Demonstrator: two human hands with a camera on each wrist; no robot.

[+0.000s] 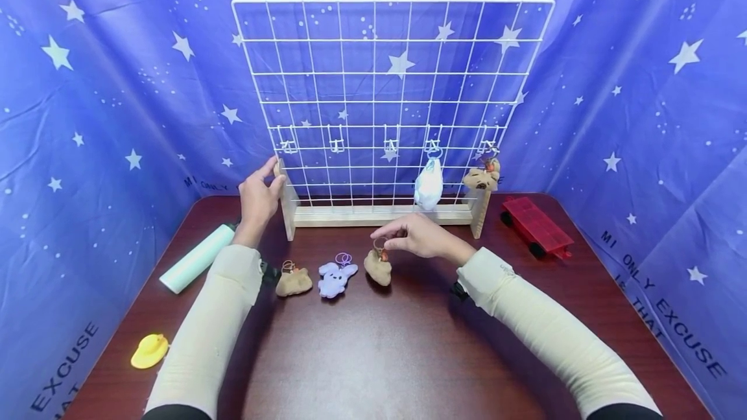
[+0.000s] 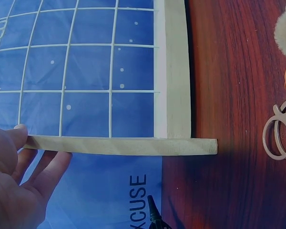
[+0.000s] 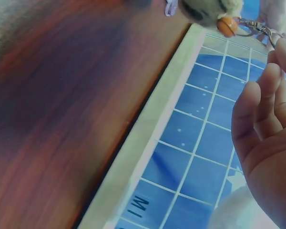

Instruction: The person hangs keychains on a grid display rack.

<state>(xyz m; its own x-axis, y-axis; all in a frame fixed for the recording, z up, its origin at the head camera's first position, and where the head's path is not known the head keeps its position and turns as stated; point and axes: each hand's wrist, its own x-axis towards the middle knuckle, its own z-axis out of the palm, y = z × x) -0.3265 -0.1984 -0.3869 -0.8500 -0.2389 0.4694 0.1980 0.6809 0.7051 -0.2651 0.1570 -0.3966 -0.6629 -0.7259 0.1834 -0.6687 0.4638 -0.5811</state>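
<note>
My right hand (image 1: 423,236) pinches the ring of a brown plush keychain (image 1: 378,268), which hangs upright in front of the rack. In the right wrist view, its metal clasp (image 3: 257,27) and orange bead (image 3: 227,26) show below the fingertips. My left hand (image 1: 259,198) holds the wooden side post (image 2: 124,146) of the white wire grid rack (image 1: 373,102), thumb on one side and fingers on the other. On the table lie another brown plush keychain (image 1: 294,282) and a lilac bunny keychain (image 1: 335,279). A white plush (image 1: 429,185) and a brown plush (image 1: 482,178) hang from hooks at the rack's right.
Several hooks line the grid, among them a bare middle hook (image 1: 390,146). A mint-green cylinder (image 1: 197,259) and a yellow duck-like toy (image 1: 149,350) lie at the table's left. To the right is a red toy cart (image 1: 537,227). Blue starry curtain (image 1: 117,83) surrounds the table.
</note>
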